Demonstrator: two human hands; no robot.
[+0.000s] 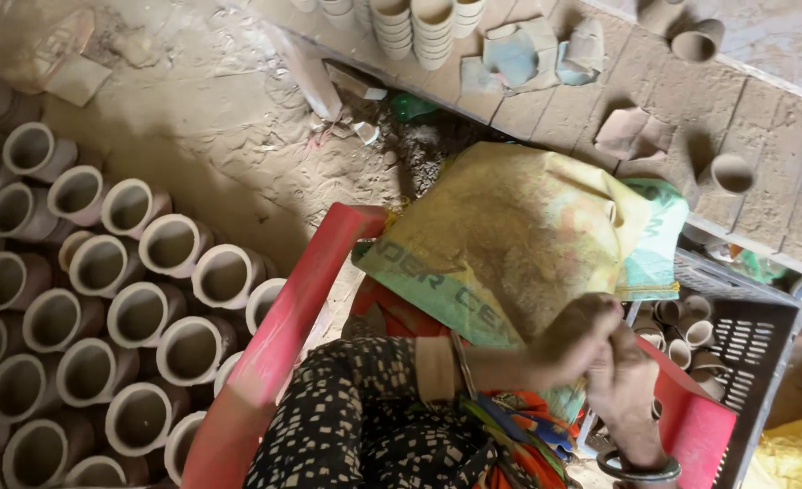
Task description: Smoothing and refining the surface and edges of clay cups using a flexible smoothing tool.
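Both hands meet above a yellow woven sack (510, 235) with a green edge, draped over a red chair (283, 335). The left hand (575, 340) and right hand (620, 380) are curled together; what they grip cannot be made out. Rows of clay cups (102, 308) lie alongside.

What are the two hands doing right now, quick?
Left hand: curled closed against the other hand over the yellow sack; what it holds cannot be told.
Right hand: closed, pressed to the left; contents hidden.

Two hands (600, 362), one red chair (279, 335)
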